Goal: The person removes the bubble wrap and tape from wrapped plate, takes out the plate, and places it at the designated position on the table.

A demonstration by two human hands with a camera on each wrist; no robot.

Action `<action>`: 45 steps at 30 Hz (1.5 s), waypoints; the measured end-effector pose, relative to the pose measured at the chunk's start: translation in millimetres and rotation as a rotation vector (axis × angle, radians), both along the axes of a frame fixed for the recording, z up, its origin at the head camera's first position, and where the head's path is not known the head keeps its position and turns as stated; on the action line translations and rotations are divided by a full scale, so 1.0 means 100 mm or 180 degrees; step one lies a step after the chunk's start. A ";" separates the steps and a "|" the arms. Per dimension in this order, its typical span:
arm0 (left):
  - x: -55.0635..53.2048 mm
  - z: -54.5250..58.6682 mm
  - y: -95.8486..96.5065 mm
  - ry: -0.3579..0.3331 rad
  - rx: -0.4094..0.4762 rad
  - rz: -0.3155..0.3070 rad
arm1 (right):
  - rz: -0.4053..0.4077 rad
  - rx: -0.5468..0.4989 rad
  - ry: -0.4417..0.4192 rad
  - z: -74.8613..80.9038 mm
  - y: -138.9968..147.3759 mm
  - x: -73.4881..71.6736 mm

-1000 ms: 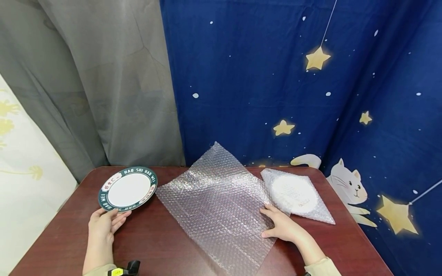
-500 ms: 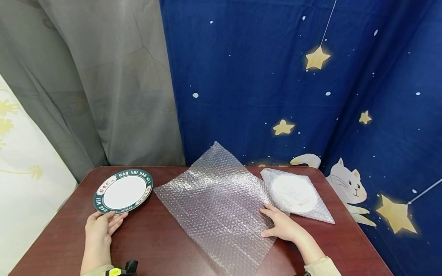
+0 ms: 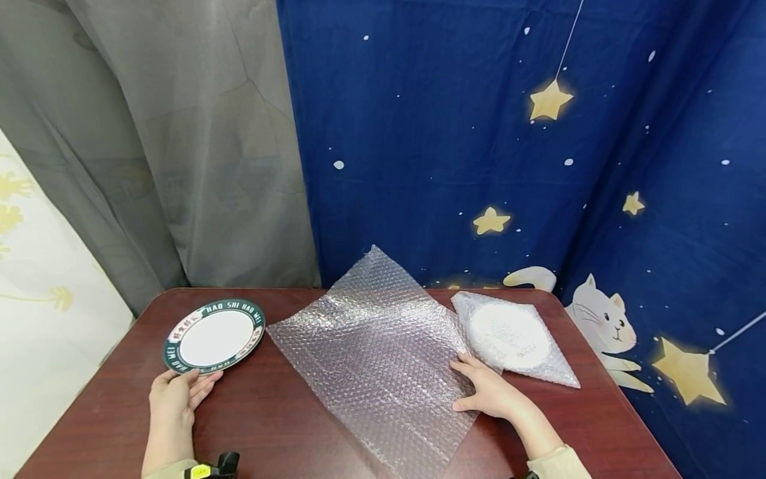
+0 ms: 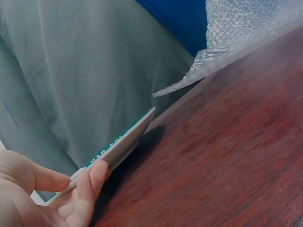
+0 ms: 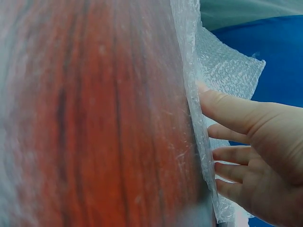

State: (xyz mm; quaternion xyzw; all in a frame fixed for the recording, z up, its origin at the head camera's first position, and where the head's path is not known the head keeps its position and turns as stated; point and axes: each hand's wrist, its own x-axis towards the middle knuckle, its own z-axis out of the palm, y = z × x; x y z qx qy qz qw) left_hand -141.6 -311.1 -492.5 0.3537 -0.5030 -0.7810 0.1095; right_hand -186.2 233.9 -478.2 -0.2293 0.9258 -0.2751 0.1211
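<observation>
At the left of the table, my left hand (image 3: 173,402) pinches the near rim of a round plate (image 3: 217,338) with a white middle and a dark green lettered border. In the left wrist view, thumb and fingers grip the plate (image 4: 127,145), which tilts above the wood with a shadow beneath it. A sheet of bubble wrap (image 3: 371,366) lies spread cornerwise across the middle. My right hand (image 3: 487,394) rests on its right edge with the fingers spread. The right wrist view has the fingertips right at the edge of the bubble wrap (image 5: 203,156).
A flat, round white item in bubble wrap (image 3: 511,336) lies at the right, next to the sheet. The dark red wooden table (image 3: 263,426) ends at a grey curtain (image 3: 227,166) and a blue star-patterned curtain (image 3: 419,133).
My left hand has shifted slightly left with the plate, whose far rim has dipped a little. The sheet's left corner moved slightly left; my right hand has stayed in place.
</observation>
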 end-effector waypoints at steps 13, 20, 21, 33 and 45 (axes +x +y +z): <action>-0.01 -0.03 0.00 0.0076 -0.0017 -0.0024 | 0.0003 -0.0018 0.0026 -0.02 0.01 -0.01; -0.02 -0.06 -0.01 0.0056 -0.0144 -0.0077 | 0.0005 0.0011 0.0017 -0.02 0.01 -0.02; -0.02 -0.06 -0.01 0.0051 -0.0150 -0.0070 | 0.0007 0.0003 0.0017 -0.02 0.01 -0.02; -0.03 -0.09 -0.01 0.0096 -0.0190 0.0067 | 0.0042 -0.0027 0.0004 -0.01 0.01 -0.01; -0.01 -0.09 0.07 0.0231 -0.0544 0.0125 | 0.0097 0.0028 0.0049 -0.01 0.02 -0.01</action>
